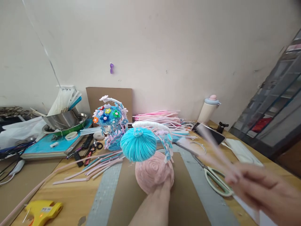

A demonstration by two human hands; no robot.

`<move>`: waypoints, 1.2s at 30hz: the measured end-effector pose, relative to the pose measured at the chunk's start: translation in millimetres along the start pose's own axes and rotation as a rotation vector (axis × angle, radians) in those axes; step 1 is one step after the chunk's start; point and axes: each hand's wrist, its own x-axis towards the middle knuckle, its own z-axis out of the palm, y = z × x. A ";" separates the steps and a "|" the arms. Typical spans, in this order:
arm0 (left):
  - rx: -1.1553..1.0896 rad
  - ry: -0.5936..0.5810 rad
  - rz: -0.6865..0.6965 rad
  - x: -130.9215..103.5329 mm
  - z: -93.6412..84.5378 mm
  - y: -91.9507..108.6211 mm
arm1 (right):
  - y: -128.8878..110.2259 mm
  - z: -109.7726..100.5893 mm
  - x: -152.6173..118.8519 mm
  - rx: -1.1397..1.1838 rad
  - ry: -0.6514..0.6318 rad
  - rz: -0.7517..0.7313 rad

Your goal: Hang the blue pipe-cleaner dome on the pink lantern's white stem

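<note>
A pipe-cleaner craft shaped like a lamp stands in front of me, with a fluffy blue shade (138, 145), a white curved stem (150, 124) and a round pale pink coiled base (150, 172). Small blue and pink flowers (166, 145) run down its stem. My left hand (164, 180) grips the right front of the base, its fingertips mostly hidden against the pink fuzz. Off to the right, my right hand (261, 188) is closed on pale pink pipe cleaners (218, 149), blurred by motion. Below them lie green-handled scissors (217, 182).
A similar lamp with colourful flowers (109, 116) stands behind on the left. Loose pipe cleaners (103, 168) and a pink pile (160, 116) lie around. A yellow glue gun (44, 212) is front left; a phone (209, 133) and bottle (208, 108) are back right.
</note>
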 end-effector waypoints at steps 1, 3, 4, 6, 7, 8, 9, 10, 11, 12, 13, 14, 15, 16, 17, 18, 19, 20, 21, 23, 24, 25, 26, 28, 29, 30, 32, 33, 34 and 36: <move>-0.070 -0.022 0.001 -9.9 1.9 3.3 | 9.1 6.7 -12.2 -0.048 -0.125 0.050; -0.282 -0.028 -0.030 -26.9 4.8 7.5 | 15.6 24.7 -30.8 -0.201 -0.342 0.060; -0.413 -0.012 -0.065 -33.8 5.9 7.8 | 14.3 34.6 -37.5 -0.277 -0.424 0.045; -0.632 0.061 -0.159 -44.9 8.1 4.2 | 7.8 53.0 -46.9 -0.412 -0.519 0.050; -0.691 0.111 -0.202 -49.4 9.8 0.9 | 4.4 60.9 -50.1 -0.472 -0.555 0.047; -0.707 0.163 -0.232 -53.1 12.0 -2.9 | 1.6 68.0 -52.7 -0.520 -0.577 0.044; -0.709 0.214 -0.248 -56.3 14.9 -6.6 | -0.2 74.5 -55.0 -0.553 -0.585 0.039; -0.714 0.257 -0.258 -58.9 18.3 -9.6 | -1.0 80.7 -57.0 -0.560 -0.584 0.022; -0.720 0.287 -0.265 -60.8 22.1 -11.6 | -0.9 87.1 -58.7 -0.537 -0.574 -0.001; -0.724 0.304 -0.270 -62.1 25.9 -12.3 | 0.1 93.6 -60.1 -0.492 -0.560 -0.034; -0.726 0.310 -0.272 -62.7 29.1 -11.7 | 1.6 100.2 -61.1 -0.422 -0.556 -0.072; -0.724 0.311 -0.268 -62.7 31.4 -10.2 | 3.5 106.5 -61.6 -0.356 -0.554 -0.107; -0.720 0.318 -0.257 -62.0 32.3 -8.1 | 5.7 112.2 -61.6 -0.312 -0.561 -0.143; -0.713 0.331 -0.241 -60.7 31.6 -5.8 | 7.8 116.6 -61.0 -0.295 -0.560 -0.169; -0.702 0.353 -0.220 -59.0 29.3 -3.9 | 9.9 119.6 -59.8 -0.303 -0.545 -0.186; -0.690 0.382 -0.197 -56.9 25.6 -2.7 | 11.8 120.9 -58.2 -0.325 -0.528 -0.197; -0.676 0.410 -0.175 -54.7 20.9 -2.4 | 13.5 120.5 -56.2 -0.349 -0.510 -0.199; -0.661 0.434 -0.161 -52.5 15.7 -3.1 | 14.9 118.9 -54.0 -0.369 -0.495 -0.194; -0.644 0.445 -0.159 -50.5 10.5 -4.5 | 16.1 116.3 -51.6 -0.375 -0.487 -0.183; -0.585 0.429 -0.179 -47.2 1.4 -8.5 | 18.1 110.1 -47.0 -0.358 -0.480 -0.163; -0.531 0.397 -0.201 -45.9 -2.2 -10.2 | 18.8 107.4 -44.8 -0.348 -0.476 -0.155; -0.460 0.355 -0.220 -44.7 -5.3 -11.2 | 19.4 105.1 -42.7 -0.345 -0.472 -0.152; -0.370 0.301 -0.233 -43.4 -8.1 -11.2 | 19.7 103.4 -40.7 -0.354 -0.471 -0.157; -0.132 0.164 -0.224 -39.9 -13.4 -7.8 | 19.4 101.1 -36.6 -0.401 -0.479 -0.180; 0.004 0.092 -0.204 -37.5 -16.3 -4.7 | 18.8 99.8 -34.3 -0.432 -0.482 -0.195; 0.137 0.031 -0.179 -34.7 -19.5 -1.1 | 18.0 97.9 -31.7 -0.462 -0.482 -0.212; 0.362 -0.043 -0.138 -28.4 -27.2 6.0 | 15.9 90.9 -25.3 -0.513 -0.483 -0.236; 0.441 -0.053 -0.127 -25.2 -31.7 8.7 | 15.0 85.4 -21.7 -0.536 -0.482 -0.241; 0.491 -0.053 -0.120 -22.2 -36.5 10.3 | 14.3 78.6 -17.9 -0.556 -0.476 -0.239; 0.532 -0.055 -0.107 -17.4 -46.9 10.2 | 13.7 62.5 -10.4 -0.592 -0.458 -0.219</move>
